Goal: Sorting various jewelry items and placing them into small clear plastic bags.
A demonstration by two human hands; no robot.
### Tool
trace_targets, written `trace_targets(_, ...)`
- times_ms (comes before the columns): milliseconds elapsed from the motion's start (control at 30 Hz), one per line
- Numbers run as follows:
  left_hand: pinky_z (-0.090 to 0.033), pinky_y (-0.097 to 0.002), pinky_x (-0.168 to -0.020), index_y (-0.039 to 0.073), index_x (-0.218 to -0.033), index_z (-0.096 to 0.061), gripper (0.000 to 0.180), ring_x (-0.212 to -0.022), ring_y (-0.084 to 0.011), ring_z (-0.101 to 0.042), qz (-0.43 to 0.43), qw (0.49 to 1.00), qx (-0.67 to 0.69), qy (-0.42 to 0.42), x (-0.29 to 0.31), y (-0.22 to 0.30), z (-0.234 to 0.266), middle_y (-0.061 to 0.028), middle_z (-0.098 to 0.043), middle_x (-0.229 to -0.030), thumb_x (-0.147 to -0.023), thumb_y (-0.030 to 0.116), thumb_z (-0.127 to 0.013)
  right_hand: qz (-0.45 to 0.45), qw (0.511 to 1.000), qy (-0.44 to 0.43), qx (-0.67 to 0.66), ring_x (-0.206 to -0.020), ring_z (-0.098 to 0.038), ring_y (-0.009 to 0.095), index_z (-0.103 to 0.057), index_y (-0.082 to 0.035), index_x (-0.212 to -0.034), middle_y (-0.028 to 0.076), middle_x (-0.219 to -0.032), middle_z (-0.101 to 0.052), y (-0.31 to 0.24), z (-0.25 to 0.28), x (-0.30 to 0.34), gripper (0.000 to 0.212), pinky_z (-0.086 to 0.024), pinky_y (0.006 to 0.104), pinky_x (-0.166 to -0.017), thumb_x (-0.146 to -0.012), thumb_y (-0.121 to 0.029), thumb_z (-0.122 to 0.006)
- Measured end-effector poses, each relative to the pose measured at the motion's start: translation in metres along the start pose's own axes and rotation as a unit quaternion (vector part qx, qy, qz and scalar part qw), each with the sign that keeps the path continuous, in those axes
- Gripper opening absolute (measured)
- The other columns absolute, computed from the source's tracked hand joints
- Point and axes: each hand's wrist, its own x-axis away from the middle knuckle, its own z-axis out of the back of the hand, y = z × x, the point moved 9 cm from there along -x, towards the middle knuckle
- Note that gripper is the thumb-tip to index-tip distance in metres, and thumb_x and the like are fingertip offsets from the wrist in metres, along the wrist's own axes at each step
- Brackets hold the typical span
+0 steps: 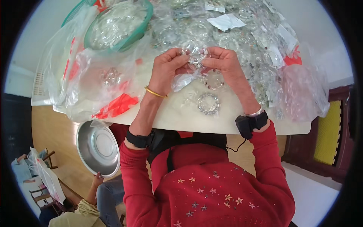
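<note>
Fingers [180, 60] of my left hand [165, 68] and right hand [227, 65] are pinched closed on a clear plastic packet of beads [196, 54], which I hold over the pale counter [174, 113]. Nearer me lie a dark-red beaded bracelet [214, 87] and a grey beaded bracelet [216, 106].

Left hand [169, 67] and right hand [226, 65] pinch a clear beaded packet [196, 54] over a white table [168, 115] piled with bagged beadwork [234, 47].

No writing is showing legibly — the red patches [117, 106] on the clear plastic bag [89, 68] at left and the white slips [226, 22] at far right are yielding nothing readable.
</note>
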Motion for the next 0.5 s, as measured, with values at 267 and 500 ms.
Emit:
trace_targets(267,-0.055,-0.0282,-0.065,-0.004,-0.097,-0.058,0.015,-0.071,-0.0167,-0.064,0.046,0.997,0.062,-0.011,0.0,-0.005,-0.004,-0.0096,-0.063,-0.086,-0.088,0.006,-0.052,-0.022,0.999,0.0,-0.045,-0.068,-0.062,0.012,-0.059,0.007,-0.106,0.009,-0.087,-0.066,0.008,0.006,-0.002,0.03,-0.051,0.024,-0.061,-0.077,-0.001,-0.064)
trace_targets(500,-0.055,-0.0284,-0.063,-0.001,-0.096,-0.059,0.014,-0.07,-0.0148,-0.063,0.03,0.998,0.054,0.014,-0.002,-0.008,0.002,-0.0086,-0.063,-0.085,-0.085,0.006,-0.054,-0.004,0.998,0.016,0.058,-0.066,-0.061,0.011,-0.061,0.006,-0.102,0.007,-0.079,-0.065,0.002,0.012,-0.001,0.026,-0.05,0.0231,-0.061,-0.077,0.0,-0.063)
